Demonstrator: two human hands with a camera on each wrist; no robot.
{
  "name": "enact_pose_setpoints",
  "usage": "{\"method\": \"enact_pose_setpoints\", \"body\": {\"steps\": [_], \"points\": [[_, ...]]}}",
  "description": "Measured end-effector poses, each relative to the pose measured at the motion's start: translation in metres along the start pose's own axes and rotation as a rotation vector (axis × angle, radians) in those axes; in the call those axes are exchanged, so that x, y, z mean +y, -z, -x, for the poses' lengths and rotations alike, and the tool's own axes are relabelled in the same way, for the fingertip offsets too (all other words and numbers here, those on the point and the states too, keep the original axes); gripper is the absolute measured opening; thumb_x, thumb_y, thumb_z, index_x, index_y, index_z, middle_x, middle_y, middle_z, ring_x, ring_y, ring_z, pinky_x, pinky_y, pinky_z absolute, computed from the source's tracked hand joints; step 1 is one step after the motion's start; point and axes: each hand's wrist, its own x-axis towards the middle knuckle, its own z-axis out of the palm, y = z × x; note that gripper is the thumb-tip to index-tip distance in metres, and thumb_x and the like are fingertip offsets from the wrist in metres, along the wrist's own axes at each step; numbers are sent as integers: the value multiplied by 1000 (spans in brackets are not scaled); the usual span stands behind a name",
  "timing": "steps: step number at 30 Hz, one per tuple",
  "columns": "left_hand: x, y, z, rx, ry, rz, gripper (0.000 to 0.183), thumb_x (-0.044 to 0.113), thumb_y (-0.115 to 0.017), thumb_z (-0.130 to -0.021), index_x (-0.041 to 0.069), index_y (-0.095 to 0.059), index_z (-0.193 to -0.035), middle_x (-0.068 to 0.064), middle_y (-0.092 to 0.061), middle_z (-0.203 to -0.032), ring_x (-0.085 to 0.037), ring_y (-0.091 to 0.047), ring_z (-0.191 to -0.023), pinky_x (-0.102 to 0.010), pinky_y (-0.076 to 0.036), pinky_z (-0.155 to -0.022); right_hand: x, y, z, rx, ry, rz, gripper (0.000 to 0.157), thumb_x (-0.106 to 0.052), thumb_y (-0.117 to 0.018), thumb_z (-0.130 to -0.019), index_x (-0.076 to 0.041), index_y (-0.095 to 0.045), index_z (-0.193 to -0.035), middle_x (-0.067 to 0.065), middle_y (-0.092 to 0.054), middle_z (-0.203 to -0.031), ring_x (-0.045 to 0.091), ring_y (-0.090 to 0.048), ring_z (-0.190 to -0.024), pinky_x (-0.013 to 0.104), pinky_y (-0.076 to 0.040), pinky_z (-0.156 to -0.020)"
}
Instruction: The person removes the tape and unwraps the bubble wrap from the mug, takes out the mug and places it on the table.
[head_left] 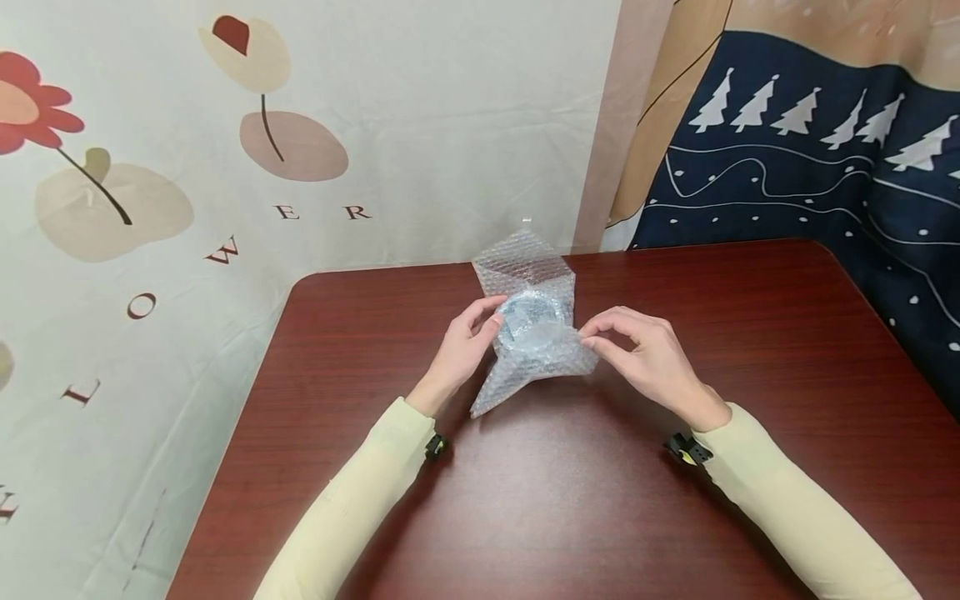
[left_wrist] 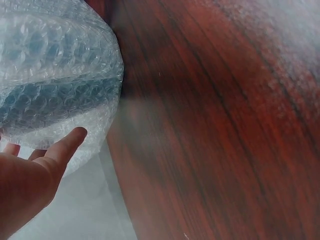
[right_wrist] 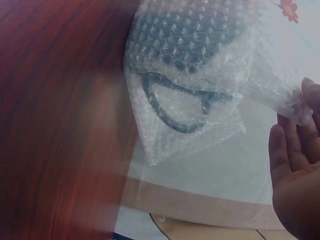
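A sheet of bubble wrap [head_left: 517, 258] is folded partly around a bluish mug [head_left: 531, 310] near the table's back edge. Its dark looped handle [right_wrist: 186, 128] shows through the plastic in the right wrist view. My left hand [head_left: 463, 346] rests against the left side of the wrapped mug, thumb and fingers fairly straight. In the left wrist view, that thumb lies close to the bubble wrap's surface. On the other side, my right hand [head_left: 648, 354] pinches a corner of the bubble wrap between thumb and fingers. One loose flap points toward the front left, another toward the back.
The dark red wood-grain table [head_left: 585, 517] has rounded back corners. A pale cloth with flower prints [head_left: 450, 125] hangs behind it, and a navy cloth with white trees [head_left: 780, 183] hangs at the back right. Each wrist wears a black strap.
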Motion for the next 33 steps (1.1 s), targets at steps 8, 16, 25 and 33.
{"method": "enact_pose_setpoints", "body": {"steps": [8,16,25,33], "points": [[0,0,0,4,-8,10,38,13,-53,-109,4,-57,-145,-13,-55,-150,-27,-53,-137,-46,-43,-113,-1,2,4,-29,46,-39,26,3,-83,-85,-17,-78,-100,-7,-74,-98,5,-66,-92,15,-51,-79],[0,-1,0,10,-6,23,38,12,-53,-109,4,-57,-145,-13,-56,-149,-27,-52,-137,-45,-42,-113,-1,4,7,-63,122,-18,35,9,-83,-80,-18,-78,-100,-7,-73,-100,6,-65,-95,16,-52,-85],[-1,-1,0,8,-13,30,37,11,-54,-108,4,-58,-144,-13,-57,-148,-26,-53,-137,-45,-43,-112,-1,3,12,-100,225,-28,36,10,-85,-77,-17,-78,-100,-3,-72,-103,10,-64,-99,15,-49,-90],[0,-1,0,12,-10,34,37,11,-53,-108,3,-58,-144,-15,-58,-145,-26,-54,-135,-44,-43,-111,0,4,17,-151,245,-29,35,6,-87,-77,-18,-79,-101,-2,-72,-106,13,-64,-102,15,-49,-94]]}}
